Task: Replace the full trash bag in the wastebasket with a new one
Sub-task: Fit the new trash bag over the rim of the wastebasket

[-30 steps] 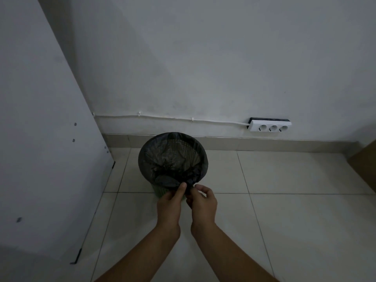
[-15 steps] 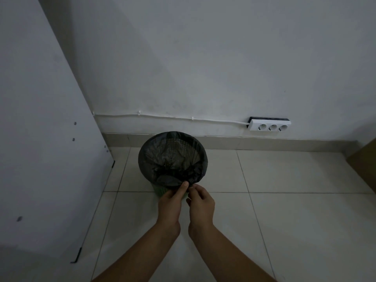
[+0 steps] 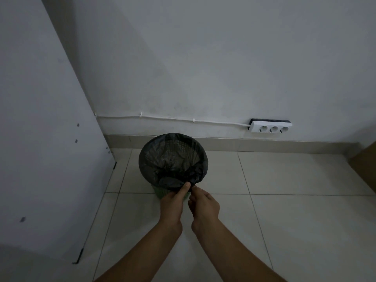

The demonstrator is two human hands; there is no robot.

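Observation:
A green mesh wastebasket [image 3: 160, 192] stands on the tiled floor near the wall, lined with a dark grey trash bag [image 3: 173, 157] stretched over its rim. At the near rim the bag's edge is bunched into a small knot. My left hand [image 3: 173, 202] pinches that bunched edge with thumb and fingers. My right hand [image 3: 203, 204] pinches the same bunch from the right, fingers curled. Both hands touch the bag at the front of the rim. What lies inside the bag is too dark to tell.
A white cabinet panel [image 3: 50, 139] stands close on the left. A white power strip [image 3: 271, 127] with its cable is fixed low on the back wall. A brown board edge [image 3: 366, 165] shows at far right. Pale floor tiles [image 3: 295, 210] spread to the right.
Both hands have shifted slightly toward the rim and closed tighter on the bunched bag edge. The wastebasket has stayed in place.

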